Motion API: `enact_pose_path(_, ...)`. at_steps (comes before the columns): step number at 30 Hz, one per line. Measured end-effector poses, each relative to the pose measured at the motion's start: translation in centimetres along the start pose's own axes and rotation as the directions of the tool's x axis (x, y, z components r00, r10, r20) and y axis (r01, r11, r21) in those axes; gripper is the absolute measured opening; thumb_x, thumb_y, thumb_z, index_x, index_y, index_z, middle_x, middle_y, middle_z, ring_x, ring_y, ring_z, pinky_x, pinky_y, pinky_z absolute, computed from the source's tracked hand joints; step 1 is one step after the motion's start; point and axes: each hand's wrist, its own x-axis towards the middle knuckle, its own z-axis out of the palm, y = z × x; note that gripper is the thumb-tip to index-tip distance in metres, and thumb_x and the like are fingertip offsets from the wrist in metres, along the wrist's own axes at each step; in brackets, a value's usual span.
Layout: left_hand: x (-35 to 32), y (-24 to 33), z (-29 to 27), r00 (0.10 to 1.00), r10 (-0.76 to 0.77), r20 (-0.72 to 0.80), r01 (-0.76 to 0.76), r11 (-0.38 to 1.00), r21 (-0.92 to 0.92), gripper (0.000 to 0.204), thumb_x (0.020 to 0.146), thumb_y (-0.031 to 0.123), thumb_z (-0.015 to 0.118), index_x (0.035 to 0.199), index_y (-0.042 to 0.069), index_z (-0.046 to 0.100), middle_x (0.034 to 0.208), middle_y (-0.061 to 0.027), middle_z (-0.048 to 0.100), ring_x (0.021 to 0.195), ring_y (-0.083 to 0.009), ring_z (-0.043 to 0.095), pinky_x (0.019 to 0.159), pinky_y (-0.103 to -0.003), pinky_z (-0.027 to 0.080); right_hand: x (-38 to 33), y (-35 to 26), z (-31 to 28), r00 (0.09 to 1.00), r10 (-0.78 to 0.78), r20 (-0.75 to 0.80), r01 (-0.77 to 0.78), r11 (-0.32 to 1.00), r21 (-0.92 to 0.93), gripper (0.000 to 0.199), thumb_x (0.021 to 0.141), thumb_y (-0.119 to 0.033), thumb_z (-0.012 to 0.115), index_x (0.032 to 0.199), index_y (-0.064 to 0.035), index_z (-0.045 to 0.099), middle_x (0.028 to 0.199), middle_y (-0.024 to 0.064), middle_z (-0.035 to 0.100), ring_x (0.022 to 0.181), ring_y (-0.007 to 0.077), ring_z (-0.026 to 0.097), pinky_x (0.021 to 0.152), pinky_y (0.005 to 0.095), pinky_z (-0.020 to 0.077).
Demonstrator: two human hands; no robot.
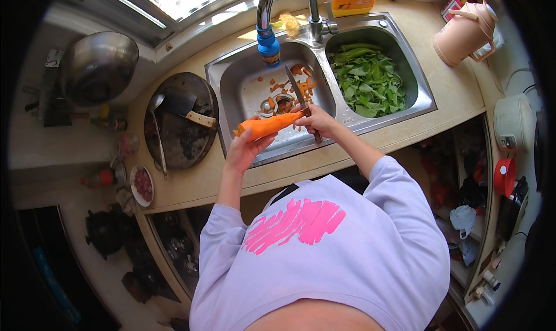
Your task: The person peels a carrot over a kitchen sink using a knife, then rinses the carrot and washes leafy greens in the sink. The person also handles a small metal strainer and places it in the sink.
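We are seeing a brushed steel double sink [382,121] gleaming dully, a glossy metal wok [98,65], a matt steel knife blade [295,88], a smooth beige stone surface [457,94] and a soft lilac cloth shirt [359,256].

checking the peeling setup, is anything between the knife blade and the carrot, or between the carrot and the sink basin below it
Nothing visible. The knife in the right hand meets the carrot, held by the left hand, over the open left sink basin, where peels lie.

- Carrot [269,125]: bright orange, peeled smooth, lying almost level above the left sink basin.
- Knife [300,96]: long dark blade, angled up from the carrot's right end.
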Motion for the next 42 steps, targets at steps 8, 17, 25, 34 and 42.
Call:
enact_pose_path(8,0.5,-1.4,-0.2,0.989,0.009,-0.148,0.002,0.998,0.068,0.056,0.079,0.016,0.064,0.128,0.004,0.040,0.125,-0.0196,0.048,0.107,-0.0376,0.056,0.083,-0.034,0.053,0.9,0.9,1.9,0.780,-0.593,-0.200,0.174,0.512,-0.841,0.037,0.081,-0.013,0.059,0.117,-0.0084,0.051,0.100,0.0148,0.057,0.083,0.0313,0.060,0.070,0.0388,0.0486)
enact_pose_path(17,1.4,-2.5,-1.3,0.973,-0.096,-0.208,0.033,0.958,-0.286,0.053,0.080,0.010,0.059,0.130,0.002,0.039,0.120,-0.0187,0.047,0.098,-0.0305,0.054,0.076,-0.031,0.050,0.4,3.5,3.2,0.694,-0.700,0.168,0.173,-0.064,-0.983,0.019,0.081,-0.008,0.050,0.100,-0.0065,0.047,0.072,0.0094,0.056,0.063,0.0301,0.064,0.051,0.0405,0.0521)
enact_pose_path(25,-0.2,-2.6,-2.7,0.968,-0.008,-0.251,-0.055,0.968,-0.243,0.058,0.080,0.007,0.057,0.134,0.010,0.037,0.126,-0.0158,0.044,0.101,-0.0309,0.052,0.078,-0.033,0.049,0.6,3.5,-1.9,0.901,-0.389,-0.192,-0.104,0.237,-0.966,0.014,0.084,-0.013,0.050,0.095,-0.0039,0.048,0.082,0.0199,0.064,0.075,0.0376,0.063,0.070,0.0473,0.0497)
enact_pose_path(34,0.7,-2.2,-0.7,0.951,0.166,-0.260,-0.141,0.984,0.112,0.064,0.082,0.009,0.058,0.139,0.012,0.029,0.127,-0.0141,0.045,0.105,-0.0296,0.056,0.081,-0.032,0.049,1.9,1.4,-0.2,0.893,-0.406,-0.195,0.077,0.564,-0.822,0.022,0.084,-0.026,0.058,0.086,-0.0044,0.057,0.077,0.0175,0.063,0.075,0.0363,0.060,0.067,0.0402,0.0480)
enact_pose_path(42,2.0,-3.0,-1.8,0.943,0.028,-0.332,-0.087,0.982,-0.166,0.050,0.088,0.014,0.048,0.136,0.020,0.035,0.127,-0.0183,0.043,0.103,-0.0351,0.054,0.087,-0.039,0.049,1.6,0.4,-2.1,0.967,-0.196,-0.166,-0.049,0.494,-0.868,0.031,0.085,-0.018,0.051,0.115,-0.0108,0.056,0.092,0.0195,0.064,0.091,0.0369,0.060,0.078,0.0466,0.0467)
